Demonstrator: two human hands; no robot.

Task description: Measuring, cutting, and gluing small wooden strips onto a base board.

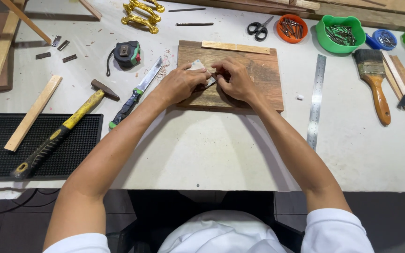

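Note:
My left hand (180,84) and my right hand (234,80) meet over a brown wooden board (266,75) on the white table. The left hand pinches a small pale piece of sandpaper or wood (197,64) against the board. A small dark metal part (211,82) sits between the fingers of both hands, mostly hidden; the right hand's fingers are curled on it. A thin light wooden strip (235,47) lies along the board's far edge.
A knife (138,91), a hammer (64,127), a tape measure (126,54) and a black mat (5,154) lie left. Steel ruler (316,100), paintbrush (375,82), scissors (259,29) and bowls of nails (292,28) (341,33) lie right. Gold handles (141,13) sit at the back.

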